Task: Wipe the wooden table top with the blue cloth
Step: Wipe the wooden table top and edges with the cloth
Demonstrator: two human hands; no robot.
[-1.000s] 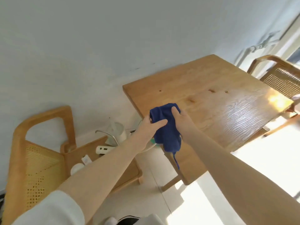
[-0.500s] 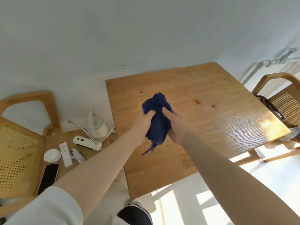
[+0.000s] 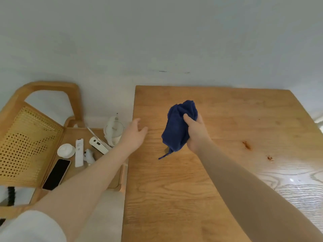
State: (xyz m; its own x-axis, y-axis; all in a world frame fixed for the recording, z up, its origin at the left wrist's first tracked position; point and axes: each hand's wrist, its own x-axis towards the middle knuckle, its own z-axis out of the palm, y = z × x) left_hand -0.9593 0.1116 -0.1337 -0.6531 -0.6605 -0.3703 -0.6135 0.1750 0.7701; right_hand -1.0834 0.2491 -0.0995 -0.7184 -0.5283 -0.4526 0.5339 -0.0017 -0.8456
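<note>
The blue cloth (image 3: 178,125) is bunched up in my right hand (image 3: 196,135), held a little above the wooden table top (image 3: 174,189); a thin cord dangles from its lower end. My left hand (image 3: 134,135) hovers over the table's left edge, fingers apart and holding nothing, about a hand's width left of the cloth. Two small reddish stains (image 3: 246,145) mark the table to the right of my right hand.
A wooden cane-backed chair (image 3: 26,142) stands left of the table, its seat carrying a black phone (image 3: 56,174), a white round lid (image 3: 66,150), white remotes (image 3: 79,154) and a white kettle-like jug (image 3: 113,131). A pale wall runs behind the table.
My left hand has let go of the cloth and moved left to the table edge. The cloth now hangs from my right hand alone. The view has swung left.
</note>
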